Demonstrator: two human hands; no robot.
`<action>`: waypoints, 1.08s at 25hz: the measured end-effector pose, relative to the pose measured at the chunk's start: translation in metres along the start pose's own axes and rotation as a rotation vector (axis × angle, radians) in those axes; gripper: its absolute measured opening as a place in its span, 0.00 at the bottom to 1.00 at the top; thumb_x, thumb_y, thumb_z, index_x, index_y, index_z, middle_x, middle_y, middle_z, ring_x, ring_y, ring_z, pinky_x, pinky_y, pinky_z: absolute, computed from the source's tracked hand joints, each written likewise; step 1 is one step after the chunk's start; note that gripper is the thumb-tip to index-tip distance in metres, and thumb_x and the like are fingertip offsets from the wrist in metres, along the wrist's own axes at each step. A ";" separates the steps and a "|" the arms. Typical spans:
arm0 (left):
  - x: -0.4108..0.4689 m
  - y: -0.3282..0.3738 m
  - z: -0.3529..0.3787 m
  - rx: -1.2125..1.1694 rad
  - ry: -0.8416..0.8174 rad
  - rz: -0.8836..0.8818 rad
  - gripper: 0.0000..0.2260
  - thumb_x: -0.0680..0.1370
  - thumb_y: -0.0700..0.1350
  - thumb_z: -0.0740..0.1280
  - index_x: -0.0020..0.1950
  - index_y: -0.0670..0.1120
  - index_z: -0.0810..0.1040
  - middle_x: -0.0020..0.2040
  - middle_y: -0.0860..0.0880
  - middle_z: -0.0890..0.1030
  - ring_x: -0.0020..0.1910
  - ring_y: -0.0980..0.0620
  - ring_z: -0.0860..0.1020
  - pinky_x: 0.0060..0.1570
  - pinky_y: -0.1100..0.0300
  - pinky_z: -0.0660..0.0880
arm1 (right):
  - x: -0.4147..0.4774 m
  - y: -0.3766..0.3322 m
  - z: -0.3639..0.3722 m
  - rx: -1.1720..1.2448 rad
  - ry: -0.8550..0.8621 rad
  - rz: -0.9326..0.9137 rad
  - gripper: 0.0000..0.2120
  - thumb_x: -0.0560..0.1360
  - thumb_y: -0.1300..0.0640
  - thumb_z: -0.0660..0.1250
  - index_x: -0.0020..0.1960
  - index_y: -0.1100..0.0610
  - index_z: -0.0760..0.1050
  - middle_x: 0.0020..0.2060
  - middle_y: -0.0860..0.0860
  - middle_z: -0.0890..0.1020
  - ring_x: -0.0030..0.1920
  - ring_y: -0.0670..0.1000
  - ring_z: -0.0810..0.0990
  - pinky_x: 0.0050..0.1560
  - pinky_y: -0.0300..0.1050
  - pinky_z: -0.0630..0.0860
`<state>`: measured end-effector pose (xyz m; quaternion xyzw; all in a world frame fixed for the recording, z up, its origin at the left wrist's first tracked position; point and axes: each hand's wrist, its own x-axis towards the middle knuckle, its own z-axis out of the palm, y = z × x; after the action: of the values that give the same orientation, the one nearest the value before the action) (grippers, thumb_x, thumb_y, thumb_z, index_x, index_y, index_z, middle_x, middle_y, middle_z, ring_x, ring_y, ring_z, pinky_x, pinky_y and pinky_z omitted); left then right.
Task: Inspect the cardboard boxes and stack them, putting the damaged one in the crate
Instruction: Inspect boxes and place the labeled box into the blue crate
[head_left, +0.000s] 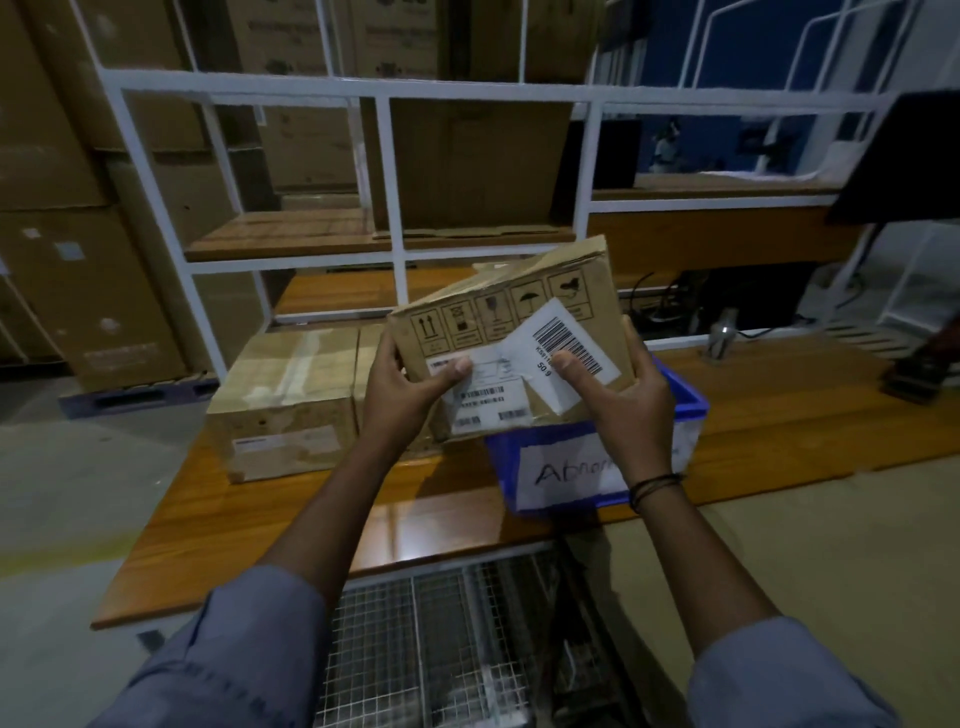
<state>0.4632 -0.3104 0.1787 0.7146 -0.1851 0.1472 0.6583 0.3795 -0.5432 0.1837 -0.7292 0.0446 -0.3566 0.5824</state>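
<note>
- Here, the left hand (400, 384) and right hand (623, 395) each grip one side of the box (498, 322), thumbs on its labels.
- It hangs tilted above the crate (693, 408), its top edge creased.
- Risk: a thumb may slip on the label paper, so the box could drop onto the table (249, 514).

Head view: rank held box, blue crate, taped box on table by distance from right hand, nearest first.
1. held box, gripped by the right hand.
2. blue crate, just beneath it.
3. taped box, left on the table.
</note>
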 end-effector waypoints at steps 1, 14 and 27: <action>0.003 0.003 0.010 0.000 -0.011 0.004 0.33 0.71 0.50 0.81 0.72 0.47 0.72 0.63 0.51 0.82 0.59 0.55 0.83 0.54 0.52 0.84 | 0.002 0.000 -0.007 0.002 0.026 0.010 0.39 0.70 0.42 0.79 0.77 0.46 0.69 0.53 0.41 0.84 0.51 0.37 0.84 0.46 0.36 0.83; 0.035 0.009 0.086 0.119 -0.168 0.065 0.42 0.75 0.48 0.78 0.83 0.56 0.57 0.74 0.53 0.74 0.71 0.52 0.74 0.61 0.51 0.80 | 0.080 0.035 -0.068 -0.007 0.041 0.295 0.32 0.71 0.28 0.67 0.64 0.50 0.77 0.55 0.48 0.85 0.55 0.53 0.85 0.57 0.61 0.82; 0.061 -0.029 0.137 0.551 -0.230 0.072 0.34 0.75 0.47 0.78 0.79 0.52 0.69 0.80 0.47 0.64 0.77 0.46 0.67 0.74 0.47 0.69 | 0.168 0.102 -0.056 -0.441 -0.106 0.342 0.24 0.85 0.45 0.58 0.75 0.57 0.62 0.69 0.62 0.70 0.63 0.62 0.75 0.59 0.53 0.73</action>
<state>0.5263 -0.4493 0.1687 0.8713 -0.2367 0.1332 0.4088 0.5076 -0.7022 0.1757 -0.8377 0.2131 -0.1962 0.4630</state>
